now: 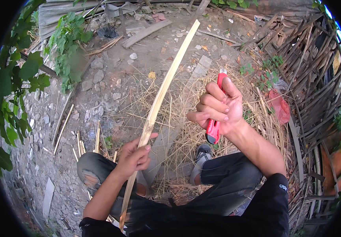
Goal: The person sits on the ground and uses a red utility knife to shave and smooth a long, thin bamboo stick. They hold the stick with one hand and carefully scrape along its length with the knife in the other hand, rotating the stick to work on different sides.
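Note:
My left hand (133, 158) is closed around a long pale strip of split wood, perhaps bamboo (160, 94). The strip slants from beside my left thigh up and away to the right, its far end tapering. Off to the right, my right hand (219, 103) grips a red utility knife (214, 128) with a black end cap. A short bit of its blade shows past my thumb, pointing away from me. The knife is apart from the strip. My right fingers hide the middle of the knife.
Thin straw-like shavings (186, 130) cover the ground around my shoes. More split sticks (80, 144) stand by my left knee. A large pile of old slats (308, 75) lies at the right, near a red plastic bag (279, 106). Leafy vines (70, 47) hang at the left.

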Tool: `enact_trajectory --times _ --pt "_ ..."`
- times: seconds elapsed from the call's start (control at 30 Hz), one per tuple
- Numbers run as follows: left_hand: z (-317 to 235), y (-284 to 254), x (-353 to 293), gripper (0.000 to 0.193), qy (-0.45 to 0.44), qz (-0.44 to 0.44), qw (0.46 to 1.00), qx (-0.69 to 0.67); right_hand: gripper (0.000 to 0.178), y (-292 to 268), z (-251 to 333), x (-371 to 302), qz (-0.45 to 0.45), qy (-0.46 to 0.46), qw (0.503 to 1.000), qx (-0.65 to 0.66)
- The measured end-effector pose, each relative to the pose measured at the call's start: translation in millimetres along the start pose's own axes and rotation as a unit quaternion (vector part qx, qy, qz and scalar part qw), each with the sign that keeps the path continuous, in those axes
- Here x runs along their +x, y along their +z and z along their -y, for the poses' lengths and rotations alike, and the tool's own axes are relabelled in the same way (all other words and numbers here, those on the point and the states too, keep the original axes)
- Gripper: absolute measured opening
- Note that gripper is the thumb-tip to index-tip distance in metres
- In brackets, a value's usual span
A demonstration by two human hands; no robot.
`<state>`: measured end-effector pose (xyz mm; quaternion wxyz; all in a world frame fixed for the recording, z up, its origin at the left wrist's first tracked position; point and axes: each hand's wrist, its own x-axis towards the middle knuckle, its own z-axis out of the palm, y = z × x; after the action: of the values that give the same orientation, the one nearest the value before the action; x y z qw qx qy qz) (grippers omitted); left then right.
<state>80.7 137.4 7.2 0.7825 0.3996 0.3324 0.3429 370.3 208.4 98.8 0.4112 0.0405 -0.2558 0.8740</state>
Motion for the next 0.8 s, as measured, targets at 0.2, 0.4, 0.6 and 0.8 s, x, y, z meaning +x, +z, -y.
enact_trajectory --times 0.2,0.4,0.6,0.8 --pt "2 -1 1 0.047 0.006 0.014 1.0 -0.002 0.055 12 8 1 0.005 -0.052 0.998 -0.019" --pt "2 -2 -1 0.043 0.008 0.019 1.0 -0.002 0.055 5 6 3 -0.001 -0.085 0.996 -0.019" --pt "8 -1 4 0.036 0.042 0.038 0.998 0.038 0.056 2 -14 11 -0.054 -0.057 0.997 -0.024" --pt "0 4 4 0.037 0.044 0.046 0.998 -0.028 0.056 -8 -37 11 -0.082 0.043 0.99 -0.101"
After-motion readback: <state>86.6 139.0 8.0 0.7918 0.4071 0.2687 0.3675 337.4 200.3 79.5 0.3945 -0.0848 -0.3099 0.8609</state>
